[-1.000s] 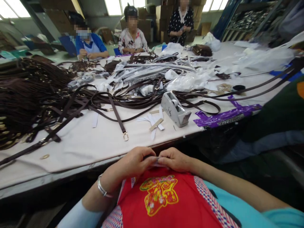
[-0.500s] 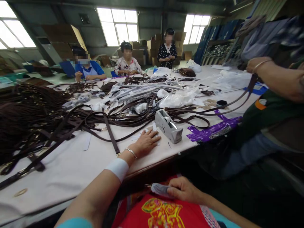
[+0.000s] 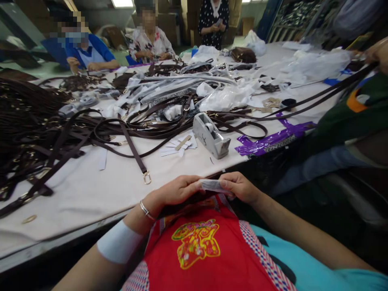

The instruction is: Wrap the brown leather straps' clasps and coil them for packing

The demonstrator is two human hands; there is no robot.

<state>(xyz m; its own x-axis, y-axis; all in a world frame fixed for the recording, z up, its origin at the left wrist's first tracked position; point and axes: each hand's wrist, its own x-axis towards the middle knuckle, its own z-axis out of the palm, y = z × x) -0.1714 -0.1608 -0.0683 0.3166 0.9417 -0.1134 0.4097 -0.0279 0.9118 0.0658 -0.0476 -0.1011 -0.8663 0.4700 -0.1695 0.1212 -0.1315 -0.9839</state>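
Note:
A small wrapped strap bundle (image 3: pixel 211 185), greyish white on the outside, is held just off the table's front edge. My left hand (image 3: pixel 182 189) is closed on its left end, thumb on top. The other end sits in my right hand (image 3: pixel 241 186), pinched between thumb and fingers. Earlier a metal clasp showed at one end; now it is hidden. Beyond the hands, a grey tape dispenser (image 3: pixel 209 135) stands near the edge. White paper slips (image 3: pixel 176 147) lie fanned out to its left, with one tan strip on top.
Dark brown straps (image 3: pixel 133 147) with gold buckles spread over the white-covered table (image 3: pixel 79 190). Clear plastic wrap (image 3: pixel 222 99) lies behind the dispenser, purple tape (image 3: pixel 263 141) to its right. A co-worker's hand (image 3: pixel 377 54) pulls straps at right; several people are across the table.
My left hand has come back from the paper slips to the wrapped bundle. My right hand has lifted the bundle towards the table edge. The view has tilted down.

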